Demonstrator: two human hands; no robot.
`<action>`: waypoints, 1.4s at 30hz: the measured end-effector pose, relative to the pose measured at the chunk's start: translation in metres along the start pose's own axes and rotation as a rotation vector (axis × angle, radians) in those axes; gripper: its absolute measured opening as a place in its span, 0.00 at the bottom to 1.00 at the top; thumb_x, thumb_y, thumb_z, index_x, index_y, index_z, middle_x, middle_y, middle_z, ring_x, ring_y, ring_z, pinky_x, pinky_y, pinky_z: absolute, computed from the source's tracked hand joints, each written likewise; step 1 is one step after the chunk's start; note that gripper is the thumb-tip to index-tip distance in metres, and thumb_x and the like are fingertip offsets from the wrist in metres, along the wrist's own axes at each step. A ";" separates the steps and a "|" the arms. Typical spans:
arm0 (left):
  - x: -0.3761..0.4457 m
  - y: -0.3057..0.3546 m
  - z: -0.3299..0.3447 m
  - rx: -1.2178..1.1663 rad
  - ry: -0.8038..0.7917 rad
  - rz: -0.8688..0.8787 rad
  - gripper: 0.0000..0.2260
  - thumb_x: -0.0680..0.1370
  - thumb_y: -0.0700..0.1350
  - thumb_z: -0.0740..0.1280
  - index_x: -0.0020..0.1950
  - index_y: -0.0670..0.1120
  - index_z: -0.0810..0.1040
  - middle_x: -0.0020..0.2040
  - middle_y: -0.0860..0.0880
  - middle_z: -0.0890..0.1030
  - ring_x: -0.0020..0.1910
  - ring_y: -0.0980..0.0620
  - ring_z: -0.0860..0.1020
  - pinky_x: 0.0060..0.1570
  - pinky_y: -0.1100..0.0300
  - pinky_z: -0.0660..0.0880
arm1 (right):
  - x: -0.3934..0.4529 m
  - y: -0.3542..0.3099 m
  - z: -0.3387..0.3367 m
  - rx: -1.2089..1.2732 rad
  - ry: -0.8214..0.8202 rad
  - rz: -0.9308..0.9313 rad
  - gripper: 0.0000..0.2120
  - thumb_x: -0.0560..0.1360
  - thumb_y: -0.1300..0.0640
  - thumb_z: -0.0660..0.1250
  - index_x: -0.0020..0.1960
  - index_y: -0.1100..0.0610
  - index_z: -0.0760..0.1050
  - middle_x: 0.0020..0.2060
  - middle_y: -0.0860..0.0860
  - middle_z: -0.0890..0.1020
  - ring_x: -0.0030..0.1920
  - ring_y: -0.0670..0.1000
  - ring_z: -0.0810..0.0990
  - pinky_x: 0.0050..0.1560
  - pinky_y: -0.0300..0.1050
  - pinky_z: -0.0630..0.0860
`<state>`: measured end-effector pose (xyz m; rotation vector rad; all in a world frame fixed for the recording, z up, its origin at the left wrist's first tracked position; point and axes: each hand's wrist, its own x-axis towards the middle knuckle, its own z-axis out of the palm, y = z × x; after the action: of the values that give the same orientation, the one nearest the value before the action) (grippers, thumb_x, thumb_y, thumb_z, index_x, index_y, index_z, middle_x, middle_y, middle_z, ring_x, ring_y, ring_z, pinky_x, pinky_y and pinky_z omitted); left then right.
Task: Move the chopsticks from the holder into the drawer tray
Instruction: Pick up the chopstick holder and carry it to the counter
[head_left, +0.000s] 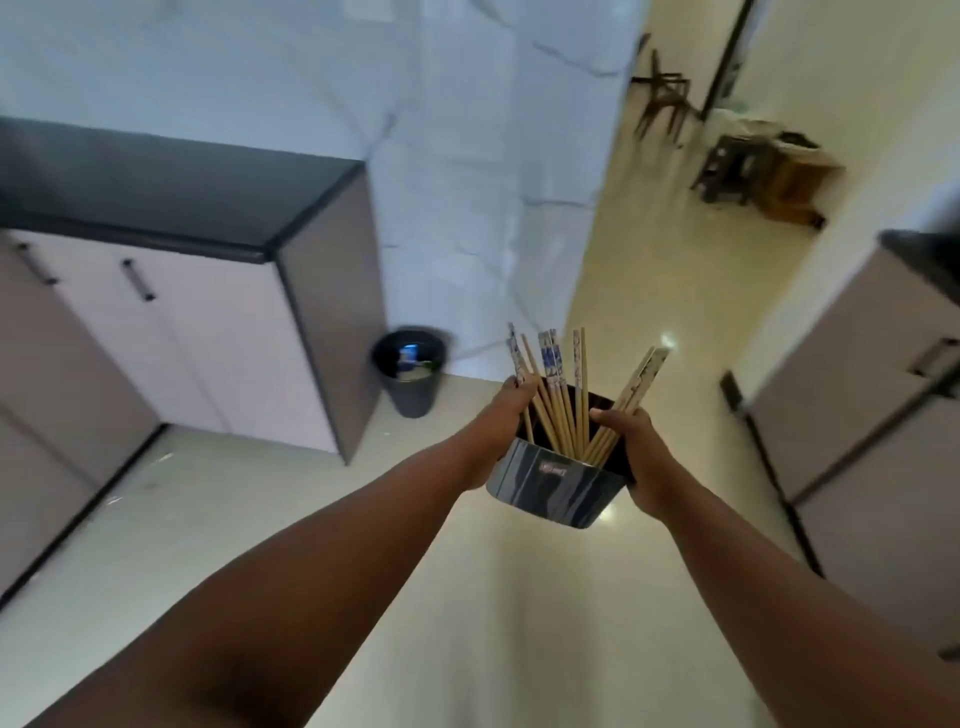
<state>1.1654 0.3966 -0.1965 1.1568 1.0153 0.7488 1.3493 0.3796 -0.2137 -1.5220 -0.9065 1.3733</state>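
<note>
You carry the holder (556, 483) out in front of you, clear of any surface, with both arms extended. Your left hand (501, 421) wraps the holder's 9 o'clock wall, its grip curled over the rim, and looks to be touching the leftmost sticks. Your right hand (636, 447) holds the 3 o'clock wall, thumb hooked over the rim and pressed against a leaning pair. The chopsticks (563, 395) all stand in the holder, long axes running up toward 12 o'clock; most are near upright, the right-hand pair tilts toward 1 o'clock. No drawer tray is in view, so none has been moved across yet. Judgement: both hands are equally near the sticks; one must let go of the wall to draw a bunch out along the long axis. Room: open floor (519, 597) ahead and below; cabinet (208, 332) under a dark surface (156, 192) at 10 o'clock, bin (413, 371) at 11 o'clock, a second cabinet (857, 415) at 3 o'clock.
</note>
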 end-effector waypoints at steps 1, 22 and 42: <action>-0.006 -0.005 -0.036 0.002 0.062 -0.005 0.20 0.82 0.59 0.52 0.67 0.49 0.71 0.53 0.52 0.82 0.46 0.60 0.82 0.41 0.65 0.74 | 0.012 -0.001 0.037 -0.026 -0.048 0.013 0.27 0.74 0.55 0.69 0.69 0.62 0.65 0.61 0.65 0.77 0.59 0.65 0.78 0.64 0.65 0.72; -0.245 -0.061 -0.494 -0.298 1.152 0.022 0.24 0.81 0.63 0.48 0.47 0.63 0.84 0.47 0.59 0.85 0.46 0.63 0.82 0.50 0.59 0.67 | 0.045 0.012 0.652 -0.388 -1.018 0.043 0.33 0.73 0.39 0.67 0.71 0.54 0.63 0.66 0.54 0.72 0.61 0.53 0.69 0.61 0.51 0.63; -0.531 -0.038 -0.706 -0.392 1.631 0.312 0.27 0.79 0.67 0.49 0.63 0.53 0.79 0.60 0.49 0.82 0.63 0.49 0.76 0.72 0.44 0.60 | -0.182 -0.017 1.007 -0.421 -1.345 -0.119 0.44 0.69 0.33 0.67 0.77 0.51 0.56 0.76 0.54 0.62 0.74 0.57 0.62 0.67 0.56 0.61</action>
<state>0.3095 0.1775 -0.1552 0.1315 1.8348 2.1610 0.3285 0.3484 -0.1458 -0.5848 -2.1307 2.1838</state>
